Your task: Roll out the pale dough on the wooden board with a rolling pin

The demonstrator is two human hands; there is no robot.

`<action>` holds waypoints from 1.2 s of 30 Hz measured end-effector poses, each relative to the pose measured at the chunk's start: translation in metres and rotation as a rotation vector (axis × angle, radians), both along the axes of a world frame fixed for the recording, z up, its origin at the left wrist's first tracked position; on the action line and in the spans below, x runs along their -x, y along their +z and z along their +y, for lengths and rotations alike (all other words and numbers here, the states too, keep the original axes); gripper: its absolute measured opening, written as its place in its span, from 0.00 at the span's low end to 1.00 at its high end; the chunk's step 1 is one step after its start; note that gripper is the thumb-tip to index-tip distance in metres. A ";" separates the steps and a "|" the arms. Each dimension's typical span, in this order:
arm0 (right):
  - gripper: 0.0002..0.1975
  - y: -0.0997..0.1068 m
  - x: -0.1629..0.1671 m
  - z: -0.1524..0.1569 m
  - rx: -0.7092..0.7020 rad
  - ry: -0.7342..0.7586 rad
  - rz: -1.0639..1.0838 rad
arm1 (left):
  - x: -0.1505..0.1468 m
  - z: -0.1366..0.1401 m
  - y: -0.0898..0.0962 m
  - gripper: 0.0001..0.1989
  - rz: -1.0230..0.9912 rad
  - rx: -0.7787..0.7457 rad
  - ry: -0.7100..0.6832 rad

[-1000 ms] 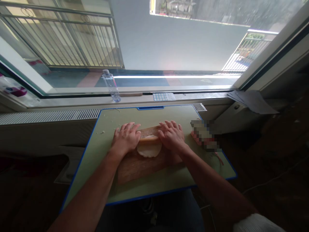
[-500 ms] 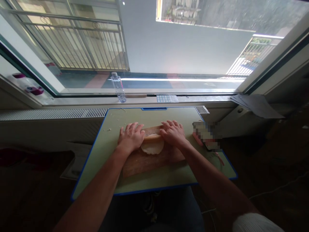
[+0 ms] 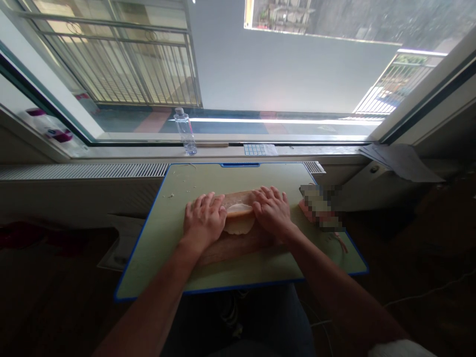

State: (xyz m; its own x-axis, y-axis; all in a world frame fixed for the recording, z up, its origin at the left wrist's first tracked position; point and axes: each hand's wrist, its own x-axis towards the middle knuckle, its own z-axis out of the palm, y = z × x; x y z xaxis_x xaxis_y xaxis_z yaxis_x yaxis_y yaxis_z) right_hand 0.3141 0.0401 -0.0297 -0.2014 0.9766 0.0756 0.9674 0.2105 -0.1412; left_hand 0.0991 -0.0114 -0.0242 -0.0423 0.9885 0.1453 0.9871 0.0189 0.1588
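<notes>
One dough round (image 3: 239, 227); purple label (image 3: 59, 135) (illegible).

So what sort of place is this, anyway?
Probably a room in someone's home, though I can't be sure: a small table bearing dough on a wooden board stands by a large window, with what looks like a radiator below the sill.

Bright window (image 3: 297, 74), deep shadow below
</notes>
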 end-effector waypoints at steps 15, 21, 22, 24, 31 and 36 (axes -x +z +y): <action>0.34 0.009 0.013 0.059 0.151 0.014 0.037 | 0.022 0.060 -0.004 0.31 0.003 0.162 -0.019; 0.34 0.009 0.015 0.070 0.177 0.019 0.064 | 0.026 0.074 0.000 0.30 0.026 0.164 -0.040; 0.34 0.009 0.015 0.069 0.184 0.015 0.064 | 0.026 0.075 0.001 0.30 0.029 0.164 -0.045; 0.34 0.009 0.015 0.065 0.188 0.002 0.059 | 0.025 0.077 0.002 0.30 0.037 0.158 -0.057; 0.33 0.007 0.011 0.032 0.158 -0.029 0.047 | 0.019 0.052 0.005 0.29 0.080 0.131 -0.094; 0.29 0.005 0.007 0.006 0.060 -0.016 0.055 | 0.012 0.024 0.003 0.29 0.094 0.076 -0.083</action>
State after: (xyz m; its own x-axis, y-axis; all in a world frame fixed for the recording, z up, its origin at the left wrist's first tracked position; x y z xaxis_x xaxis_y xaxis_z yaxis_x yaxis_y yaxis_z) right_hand 0.3070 0.0461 -0.0246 -0.1831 0.9827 0.0274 0.9608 0.1848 -0.2065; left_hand 0.0870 0.0131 -0.0210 0.0508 0.9963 0.0694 0.9962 -0.0554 0.0671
